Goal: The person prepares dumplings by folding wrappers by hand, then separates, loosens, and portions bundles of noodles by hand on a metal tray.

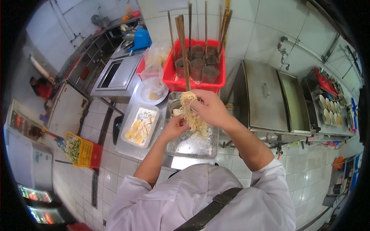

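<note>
A bundle of pale noodles (194, 117) hangs from my right hand (211, 107), whose fingers are closed around its top. Beside it, lower and to the left, my left hand (174, 129) has its fingers curled at the edge of the strands. Both hands are above a metal tray (192, 150) dusted with white flour. At the tray's far left corner sits a round noodle strainer (175, 106), partly hidden behind the noodles, with a long handle rising from there. A white plastic tub (142, 125) holding yellowish, floury pieces stands left of the tray.
Behind the tray, a red basket (221, 79) holds several long-handled strainers. A white plate (151, 94) with a plastic bag is at its left. A lidded steel cooker (266, 96) stands right, beyond it several bowls (329, 109). On the floor, left, are a yellow crate (85, 152) and tiles.
</note>
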`<action>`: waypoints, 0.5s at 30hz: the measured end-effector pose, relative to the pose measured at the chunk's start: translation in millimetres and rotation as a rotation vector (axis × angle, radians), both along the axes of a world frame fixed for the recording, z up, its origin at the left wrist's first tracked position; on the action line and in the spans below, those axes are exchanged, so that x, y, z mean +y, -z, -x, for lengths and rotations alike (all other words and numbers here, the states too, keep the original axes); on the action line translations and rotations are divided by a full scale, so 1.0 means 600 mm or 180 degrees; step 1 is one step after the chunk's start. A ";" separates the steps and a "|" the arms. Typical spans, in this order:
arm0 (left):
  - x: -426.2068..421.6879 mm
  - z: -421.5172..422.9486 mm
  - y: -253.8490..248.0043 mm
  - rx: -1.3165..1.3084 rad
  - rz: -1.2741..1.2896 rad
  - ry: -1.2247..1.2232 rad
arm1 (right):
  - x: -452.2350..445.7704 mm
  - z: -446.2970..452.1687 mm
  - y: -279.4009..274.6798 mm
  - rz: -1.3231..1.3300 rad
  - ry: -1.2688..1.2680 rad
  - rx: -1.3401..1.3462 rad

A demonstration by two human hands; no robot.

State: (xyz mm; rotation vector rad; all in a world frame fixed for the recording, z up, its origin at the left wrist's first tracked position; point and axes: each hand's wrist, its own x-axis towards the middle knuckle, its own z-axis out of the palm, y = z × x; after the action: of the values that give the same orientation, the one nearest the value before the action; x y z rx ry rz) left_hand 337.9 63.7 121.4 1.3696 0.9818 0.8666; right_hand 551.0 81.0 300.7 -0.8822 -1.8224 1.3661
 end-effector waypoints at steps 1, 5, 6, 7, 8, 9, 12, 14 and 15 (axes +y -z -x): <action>-0.001 -0.001 -0.006 0.0049 0.0229 -0.0110 | -0.002 -0.006 -0.007 0.0068 0.0115 0.0083; -0.006 0.017 -0.054 0.0235 -0.0690 -0.0322 | -0.002 -0.022 0.076 -0.0017 0.0477 0.1257; -0.015 0.016 -0.097 0.0034 -0.0733 -0.0379 | 0.003 -0.028 0.131 -0.0560 0.0621 0.0860; -0.023 0.014 -0.136 -0.0161 -0.0782 -0.0431 | 0.007 -0.037 0.167 -0.1108 0.0767 0.0466; -0.026 0.012 -0.164 -0.0134 -0.0792 -0.0452 | 0.009 -0.051 0.179 -0.0452 0.0382 -0.0688; -0.029 0.008 -0.188 -0.0250 -0.0475 -0.0291 | 0.010 -0.062 0.189 0.0217 -0.0013 -0.1832; -0.032 -0.010 -0.213 -0.0134 -0.0099 -0.0138 | -0.004 -0.064 0.227 -0.0188 0.0287 -0.1819; -0.026 -0.017 -0.195 0.0003 -0.0437 -0.0341 | -0.009 -0.061 0.217 -0.0110 0.0366 -0.0789; -0.025 -0.019 -0.190 0.0002 -0.0429 -0.0318 | -0.017 -0.054 0.198 -0.0060 0.0423 0.0231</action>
State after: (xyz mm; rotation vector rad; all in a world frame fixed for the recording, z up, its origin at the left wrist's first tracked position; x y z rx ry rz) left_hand 349.4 48.7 235.5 1.4440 1.0142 1.0229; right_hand 583.6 70.7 182.1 -0.9154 -1.6884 1.2794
